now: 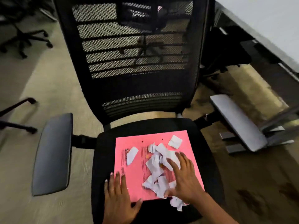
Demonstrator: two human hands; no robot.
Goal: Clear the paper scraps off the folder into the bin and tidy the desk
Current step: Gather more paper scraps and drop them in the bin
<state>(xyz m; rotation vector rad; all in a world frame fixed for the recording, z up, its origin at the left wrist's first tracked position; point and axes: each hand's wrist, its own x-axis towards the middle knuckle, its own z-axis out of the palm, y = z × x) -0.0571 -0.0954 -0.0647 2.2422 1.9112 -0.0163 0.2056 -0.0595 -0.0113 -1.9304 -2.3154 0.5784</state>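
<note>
A pink folder [134,175] lies flat on the black seat of an office chair [103,159]. Several white paper scraps [155,167] are piled on its middle and right side. One scrap [131,155] lies apart at the left and another [175,141] near the far right corner. A crumpled piece [177,203] hangs over the folder's near edge. My left hand [119,198] rests flat on the folder's near left corner, fingers spread. My right hand [182,177] is spread over the pile, fingers apart, touching the scraps. No bin is in view.
The chair's mesh backrest [134,54] rises behind the seat, with grey armrests at left [53,152] and right [237,122]. A desk edge [267,38] runs along the upper right. Other chair bases [24,39] stand on the carpet at the left.
</note>
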